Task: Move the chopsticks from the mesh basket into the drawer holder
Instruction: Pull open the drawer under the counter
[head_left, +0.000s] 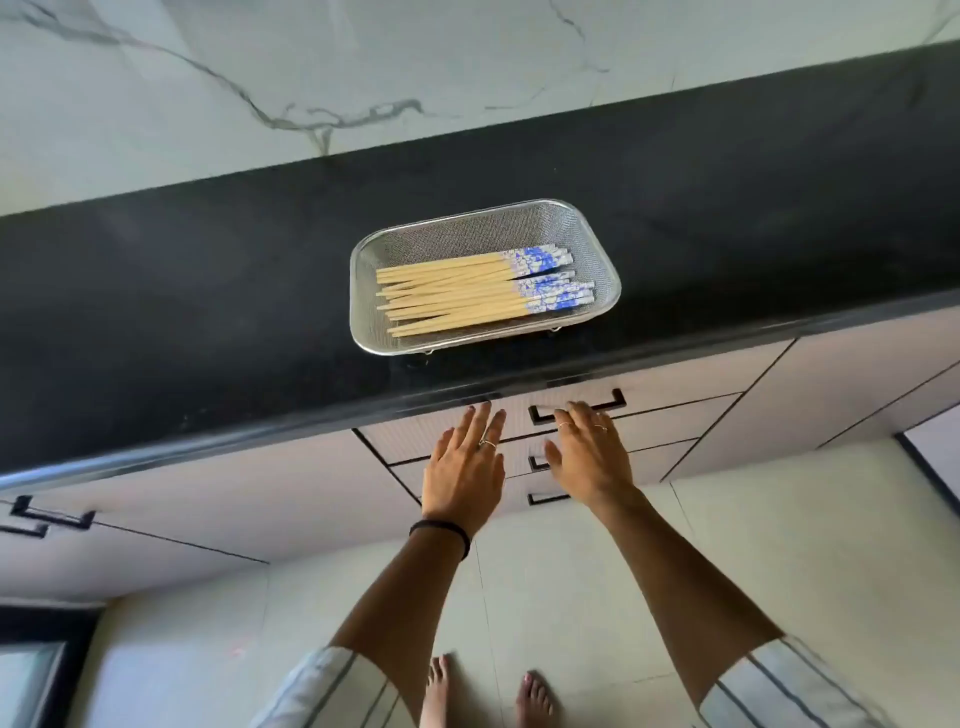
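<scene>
Chopsticks (480, 291) lie bundled in a shallow mesh basket (602, 260) near the front edge of a black countertop (208, 291), none yet moved, as a person reaches both hands toward the top drawer (670, 402) just below. The right hand (589, 457) has its fingers spread and lightly bent at the black bar handle (576, 408), fingertips touching or just short of it, holding nothing; the left hand (465, 467) is flat and wide, fingers straight, near the underside of the counter lip, also empty. The drawer is closed and the holder inside cannot be seen. Opening it appears to be the step in hand, and it would go best with the right fingers hooked fully behind the bar and a straight, level pull, the left hand kept clear of the drawer front. The sticks are pale wood with blue-and-white patterned tops, slim and squared at the thick end, likely to roll and scatter unless gathered as one bunch. The basket is fine steel mesh with a smooth wire rim and small feet; the drawer fronts look matte and faintly ribbed.
</scene>
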